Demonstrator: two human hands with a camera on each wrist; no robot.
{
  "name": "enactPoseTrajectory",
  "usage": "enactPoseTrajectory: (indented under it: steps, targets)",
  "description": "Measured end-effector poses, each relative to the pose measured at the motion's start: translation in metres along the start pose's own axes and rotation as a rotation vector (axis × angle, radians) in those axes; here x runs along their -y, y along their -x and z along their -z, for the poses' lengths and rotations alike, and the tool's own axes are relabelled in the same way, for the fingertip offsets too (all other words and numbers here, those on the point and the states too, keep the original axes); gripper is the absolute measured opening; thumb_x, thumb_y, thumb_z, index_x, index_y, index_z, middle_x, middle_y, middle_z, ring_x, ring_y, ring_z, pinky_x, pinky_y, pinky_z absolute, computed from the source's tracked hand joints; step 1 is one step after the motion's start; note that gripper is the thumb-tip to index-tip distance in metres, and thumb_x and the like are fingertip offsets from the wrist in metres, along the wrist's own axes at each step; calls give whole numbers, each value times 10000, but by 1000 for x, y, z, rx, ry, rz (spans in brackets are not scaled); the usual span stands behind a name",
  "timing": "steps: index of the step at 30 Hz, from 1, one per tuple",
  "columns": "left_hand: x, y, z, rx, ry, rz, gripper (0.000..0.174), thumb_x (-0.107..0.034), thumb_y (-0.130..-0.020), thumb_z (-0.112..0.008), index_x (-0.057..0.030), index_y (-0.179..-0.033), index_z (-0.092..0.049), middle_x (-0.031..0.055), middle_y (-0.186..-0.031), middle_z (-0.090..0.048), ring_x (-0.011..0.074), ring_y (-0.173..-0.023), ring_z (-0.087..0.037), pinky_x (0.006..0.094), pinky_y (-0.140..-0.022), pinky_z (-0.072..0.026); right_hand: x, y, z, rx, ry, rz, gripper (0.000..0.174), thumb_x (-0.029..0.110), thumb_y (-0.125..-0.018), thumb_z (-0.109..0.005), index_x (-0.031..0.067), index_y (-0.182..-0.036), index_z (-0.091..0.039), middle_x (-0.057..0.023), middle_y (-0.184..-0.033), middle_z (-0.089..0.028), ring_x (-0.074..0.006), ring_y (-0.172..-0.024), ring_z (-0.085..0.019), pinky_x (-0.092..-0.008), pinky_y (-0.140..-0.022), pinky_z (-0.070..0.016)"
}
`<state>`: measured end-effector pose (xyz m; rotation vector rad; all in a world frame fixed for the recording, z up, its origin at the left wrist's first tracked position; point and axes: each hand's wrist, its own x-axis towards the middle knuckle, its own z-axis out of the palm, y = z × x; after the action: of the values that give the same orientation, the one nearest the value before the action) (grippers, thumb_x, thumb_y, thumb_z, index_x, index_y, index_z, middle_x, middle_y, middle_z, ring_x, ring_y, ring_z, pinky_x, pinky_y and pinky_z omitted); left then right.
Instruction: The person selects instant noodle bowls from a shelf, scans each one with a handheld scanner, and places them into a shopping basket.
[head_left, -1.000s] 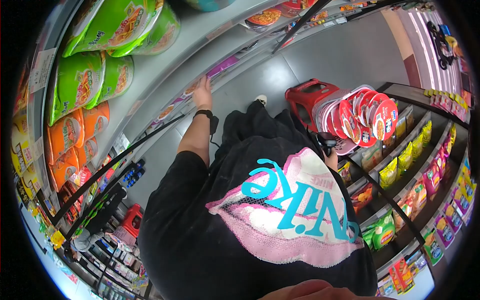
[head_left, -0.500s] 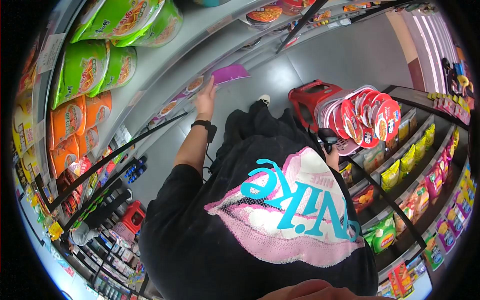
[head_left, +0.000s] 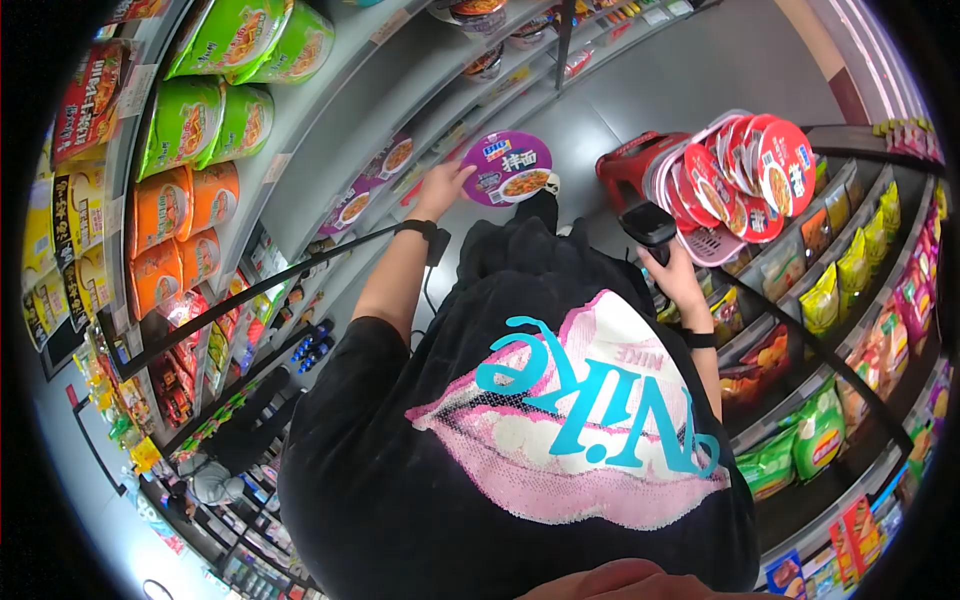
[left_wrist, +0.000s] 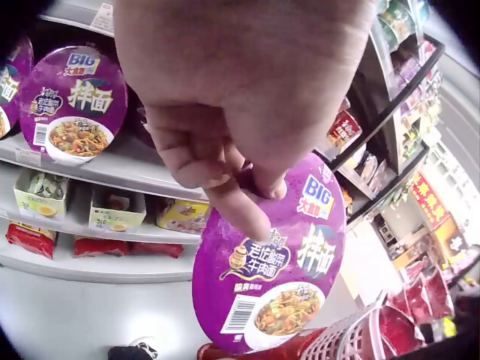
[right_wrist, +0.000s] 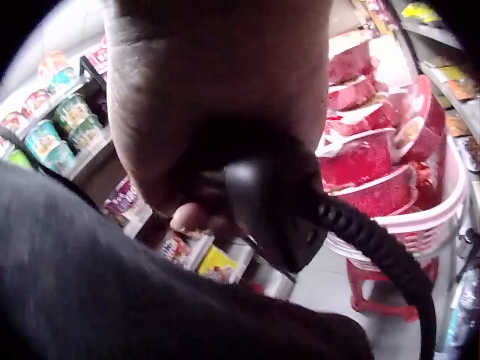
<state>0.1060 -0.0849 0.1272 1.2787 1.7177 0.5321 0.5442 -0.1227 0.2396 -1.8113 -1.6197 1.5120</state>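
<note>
My left hand (head_left: 440,190) pinches a purple instant noodle bowl (head_left: 512,165) at its rim, away from the shelf, its printed lid toward the head camera. In the left wrist view the thumb and fingers lie over the lid (left_wrist: 307,255), where a barcode and a noodle picture show. My right hand (head_left: 680,282) grips a black handheld barcode scanner (head_left: 648,226) in front of the shirt. A coiled black cord (right_wrist: 382,247) runs from its grip in the right wrist view. More purple noodle bowls (left_wrist: 71,105) stand on the shelf beside the left hand.
A pink basket (head_left: 712,246) piled with red noodle bowls (head_left: 740,170) sits on a red stool (head_left: 630,175) at the right. Green noodle cups (head_left: 185,115) line the left shelf (head_left: 330,100). Snack bags (head_left: 822,295) fill the right rack. Another person (head_left: 215,480) is at lower left.
My left hand has drawn the purple noodle bowl off the shelf and brought it right, lid now facing up. My right hand has raised the scanner into fuller view.
</note>
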Motion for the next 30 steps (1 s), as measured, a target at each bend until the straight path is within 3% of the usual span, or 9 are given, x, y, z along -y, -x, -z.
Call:
enactPoseTrajectory:
  steps: [2, 5, 17, 21, 23, 24, 25, 27, 30]
  targets:
    - [-13, 6, -5, -2, -20, -15, 320, -303, -907, -613, 11, -919, -674, 139, -705, -673, 188, -564, -654, 320, -584, -492, 32, 12, 0, 135, 12, -18, 394, 214, -812, -706, -41, -1085, -582, -175, -890, -662, -226, -806, -632, -351, -769, -493]
    - [-24, 14, -16, 25, -16, -3, 322, -299, -911, -609, 16, -921, -674, 141, -701, -672, 182, -553, -652, 309, -575, -489, 46, 30, -12, 142, -39, 279, 410, 164, -767, -702, -40, -1102, -584, -206, -973, -671, -270, -920, -662, -348, -823, -490]
    - [-36, 53, 20, -23, -37, 12, 326, -289, -917, -606, 30, -922, -675, 101, -651, -661, 146, -542, -640, 278, -572, -482, 37, 64, -42, 112, -122, 432, 378, 138, -763, -681, -32, -1090, -596, -198, -959, -674, -270, -914, -664, -347, -847, -481]
    - [-32, 52, 53, -151, -18, 42, 379, -353, -939, -576, 10, -876, -665, 42, -658, -633, 89, -516, -559, 231, -502, -413, 39, 75, -39, 103, -197, 333, 370, 149, -777, -688, -32, -1087, -597, -178, -956, -675, -227, -905, -655, -339, -841, -480]
    - [-29, 46, 70, -249, 167, 111, 358, -303, -938, -579, 29, -822, -645, 83, -622, -638, 120, -523, -598, 248, -520, -435, 42, 78, -38, 23, -192, 227, 368, 166, -791, -697, -30, -1087, -598, -153, -938, -677, -192, -879, -638, -331, -837, -478]
    - [-28, 43, 80, -292, 181, 67, 369, -315, -942, -573, 28, -824, -642, 81, -642, -640, 107, -534, -584, 245, -514, -430, 38, 77, -40, -55, -181, 269, 356, 185, -801, -705, -24, -1071, -605, -119, -886, -666, -161, -819, -614, -312, -790, -483]
    - [-28, 38, 88, -306, 328, 68, 397, -412, -943, -552, -31, -884, -646, 5, -636, -606, 64, -505, -491, 206, -493, -373, 36, 74, -40, -61, -183, 273, 356, 185, -801, -705, -24, -1071, -605, -119, -886, -666, -161, -819, -614, -312, -790, -483]
    - [-34, 36, 113, -326, 342, 216, 384, -402, -947, -555, -31, -890, -633, 14, -655, -605, 64, -518, -484, 208, -493, -365, 36, 70, -40, -86, -151, 147, 330, 184, -813, -700, -16, -1056, -602, -78, -821, -645, -138, -752, -590, -299, -707, -479]
    - [-12, 6, 146, -385, 444, 140, 366, -394, -941, -570, -36, -889, -623, 22, -660, -597, 64, -515, -472, 213, -489, -362, 48, 63, -48, -147, -236, 156, 299, 182, -832, -691, -10, -1040, -594, -27, -722, -597, -108, -630, -543, -279, -596, -447]
